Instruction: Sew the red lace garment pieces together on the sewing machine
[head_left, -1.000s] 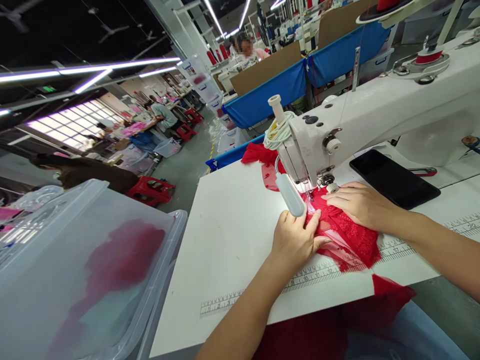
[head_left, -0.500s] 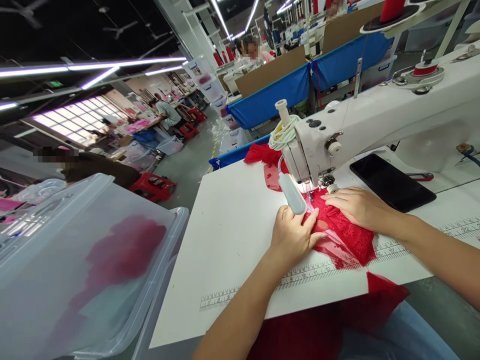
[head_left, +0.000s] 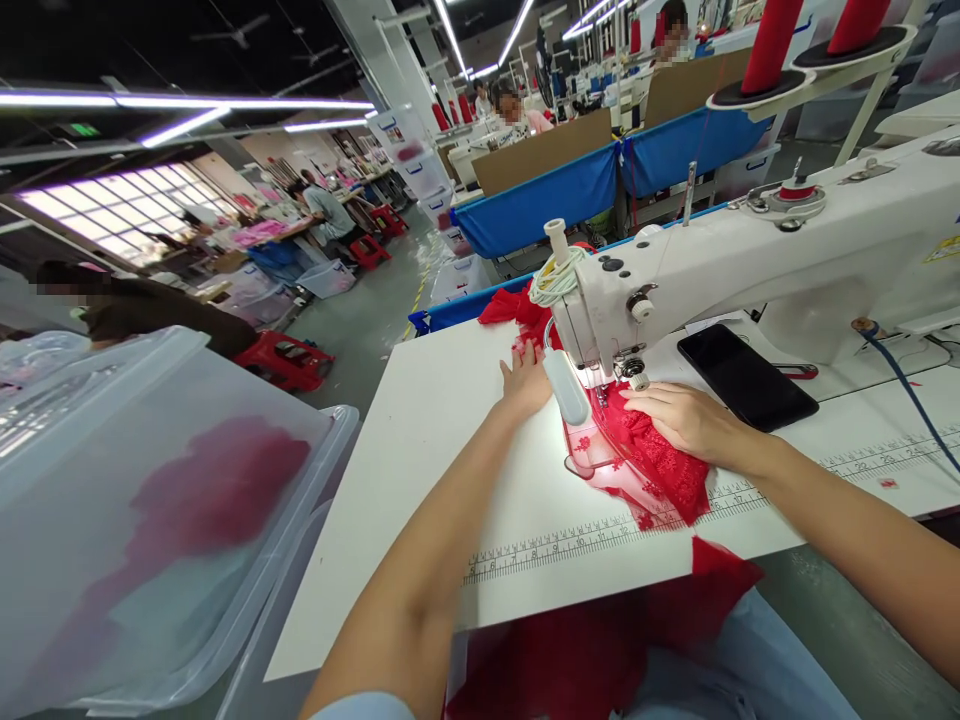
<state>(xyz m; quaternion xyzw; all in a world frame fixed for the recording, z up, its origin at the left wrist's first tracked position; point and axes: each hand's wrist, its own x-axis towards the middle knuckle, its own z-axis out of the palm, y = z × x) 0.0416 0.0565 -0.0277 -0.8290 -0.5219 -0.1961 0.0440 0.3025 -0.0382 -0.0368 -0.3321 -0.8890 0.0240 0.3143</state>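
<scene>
A white sewing machine stands on a white table. Red lace fabric lies under its needle and trails off the near edge onto my lap. My right hand rests flat on the lace just right of the presser foot. My left hand reaches behind the machine head and touches the red fabric that has passed the needle. The machine's small white lamp hides part of that hand.
A black phone lies on the table under the machine arm. A clear plastic bin with red fabric inside stands at my left. Red thread cones sit above the machine. Other people work at tables beyond, behind blue cloth panels.
My left hand left the lace in front of the needle and moved back to the fabric behind the machine head. My right hand stayed on the lace. The camera shifted slightly.
</scene>
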